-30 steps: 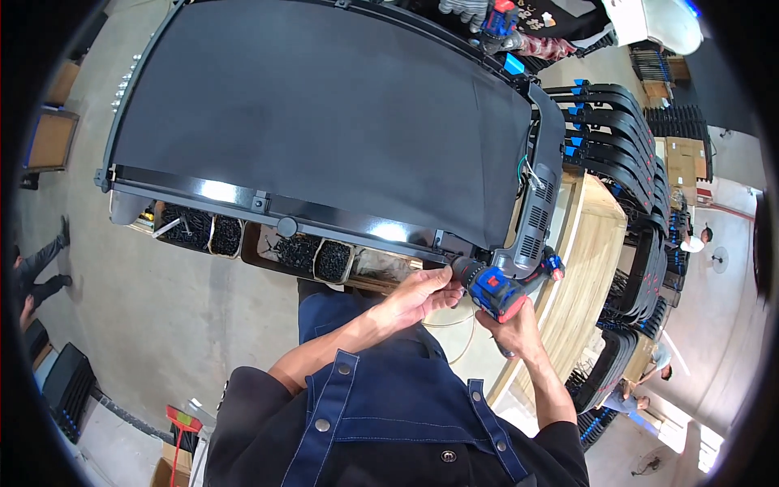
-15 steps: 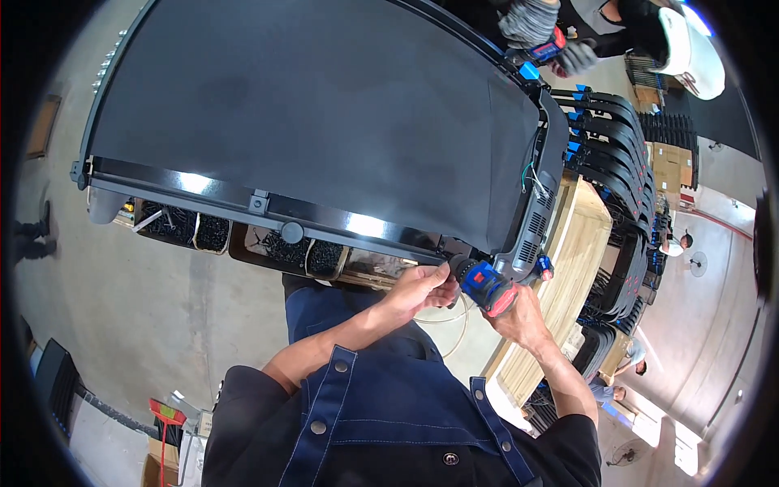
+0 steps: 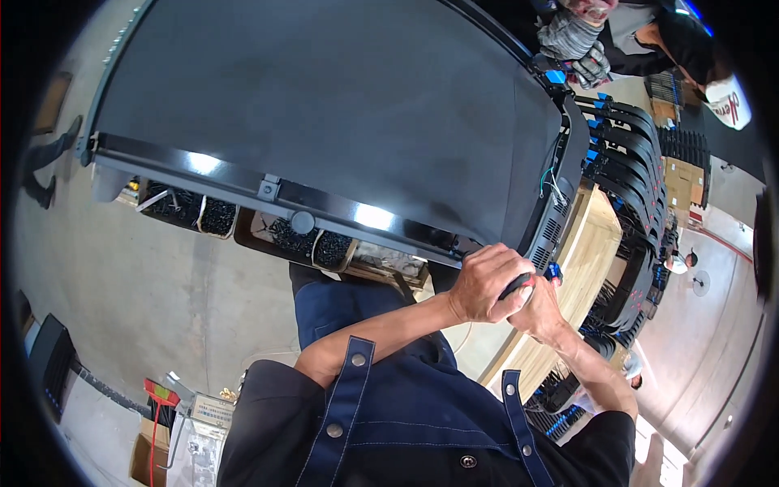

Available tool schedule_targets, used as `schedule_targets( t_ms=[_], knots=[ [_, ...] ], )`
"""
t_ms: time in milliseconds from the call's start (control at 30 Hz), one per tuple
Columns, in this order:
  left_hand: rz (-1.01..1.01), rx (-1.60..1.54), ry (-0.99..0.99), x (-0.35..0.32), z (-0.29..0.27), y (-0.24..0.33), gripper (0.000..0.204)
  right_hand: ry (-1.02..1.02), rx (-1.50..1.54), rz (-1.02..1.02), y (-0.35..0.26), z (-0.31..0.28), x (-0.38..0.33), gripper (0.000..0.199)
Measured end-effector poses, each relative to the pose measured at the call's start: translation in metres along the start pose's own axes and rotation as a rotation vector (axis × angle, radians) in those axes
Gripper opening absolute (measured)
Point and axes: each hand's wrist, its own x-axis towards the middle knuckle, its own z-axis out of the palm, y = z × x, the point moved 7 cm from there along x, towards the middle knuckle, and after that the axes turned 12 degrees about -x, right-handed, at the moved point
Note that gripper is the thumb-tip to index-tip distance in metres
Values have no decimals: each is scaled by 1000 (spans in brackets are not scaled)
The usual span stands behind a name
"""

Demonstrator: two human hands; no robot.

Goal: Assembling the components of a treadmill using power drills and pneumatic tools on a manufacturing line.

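A large black treadmill deck (image 3: 341, 122) with a flat belt lies before me. At its near right corner my right hand (image 3: 540, 312) grips a cordless drill (image 3: 519, 286). My left hand (image 3: 489, 282) is wrapped over the drill's body from above, so only a small dark and red part of it shows. The drill's front end and whatever it touches are hidden behind my hands. Close by on the deck's right end are a vented grey cover (image 3: 550, 231) and loose thin wires (image 3: 554, 183).
Bins of black screws (image 3: 217, 216) stand under the near side rail. Right of the deck are a wooden crate (image 3: 596, 235) and stacked black curved frames (image 3: 625, 142). A co-worker's gloved hands (image 3: 580, 53) work at the far right corner. Another person's legs (image 3: 53, 162) show at left.
My left hand has moved from the drill's front end onto its body, covering it. The co-worker's hands have shifted, and my view has moved slightly left.
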Motion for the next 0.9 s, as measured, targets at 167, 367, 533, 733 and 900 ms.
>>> schedule_targets(
  t_ms=[167, 367, 533, 733, 900],
  knots=[
    [-17, 122, -89, -16, -2, 20, 52, 151, 12, -143, -15, -10, -14, 30],
    [-12, 748, -42, -48, -135, 86, 48, 302, 207, -304, -31, -2, -71, 59],
    [-146, 1187, -181, -16, -233, 116, 44, -217, 533, -102, -75, 121, -39, 44],
    [-110, 1074, -457, -1, -236, 98, 33, -54, 351, 199, -72, 291, 57, 68],
    [9, 985, -919, 2, -214, 112, 43, 52, 345, 507, -47, 388, 104, 90]
  ],
)
